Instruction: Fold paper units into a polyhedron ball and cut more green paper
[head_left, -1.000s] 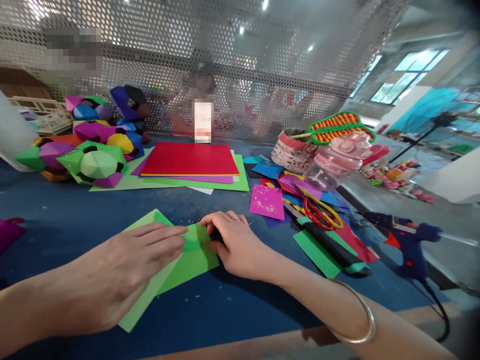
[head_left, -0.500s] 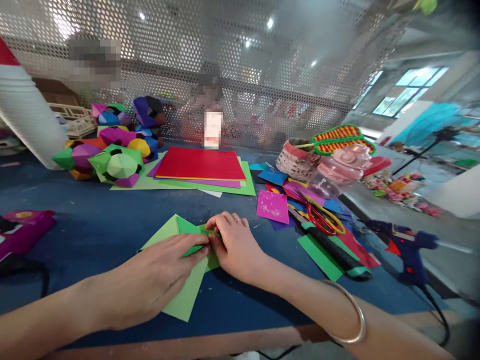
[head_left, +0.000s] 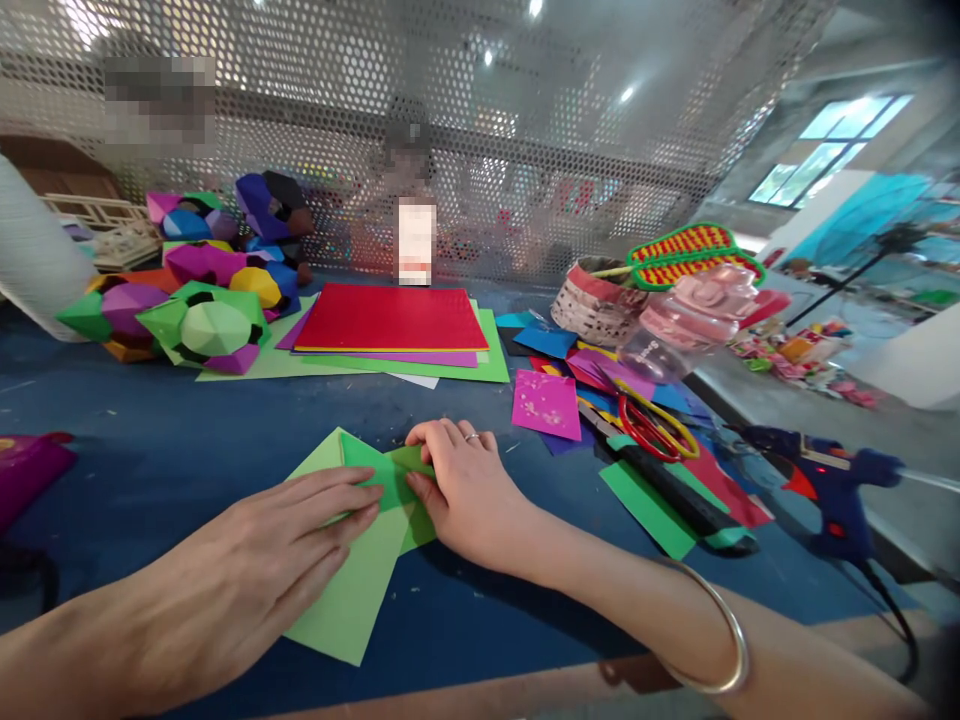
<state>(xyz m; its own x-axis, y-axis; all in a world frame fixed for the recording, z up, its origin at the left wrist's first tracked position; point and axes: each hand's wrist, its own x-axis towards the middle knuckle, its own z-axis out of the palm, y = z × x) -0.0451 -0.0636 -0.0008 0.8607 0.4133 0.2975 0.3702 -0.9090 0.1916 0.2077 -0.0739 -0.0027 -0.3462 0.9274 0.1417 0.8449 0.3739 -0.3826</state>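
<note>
Sheets of folded green paper lie before me on the blue tabletop: a light green sheet (head_left: 358,592) underneath and a brighter green folded piece (head_left: 395,478) across it. My left hand (head_left: 259,560) rests on the papers with its fingers stretched out flat, holding nothing. At the right end of the bright green piece, my right hand (head_left: 469,490) pinches the paper between thumb and curled fingers. Part of that edge is hidden under the fingers. A ring is on the right hand and a bangle (head_left: 731,640) on that forearm.
Beyond the hands lies a stack of coloured sheets, red on top (head_left: 390,318). Faceted paper balls (head_left: 214,328) stand at left. To the right are a pink square (head_left: 546,405), scissors (head_left: 652,425), a black-handled cutter (head_left: 675,495), a glue gun (head_left: 836,480) and a clear pink bottle (head_left: 686,320).
My left hand has drawn back to the left, its fingers going from a pinch beside the right hand to lying flat on the paper. The right hand stays on the paper's end.
</note>
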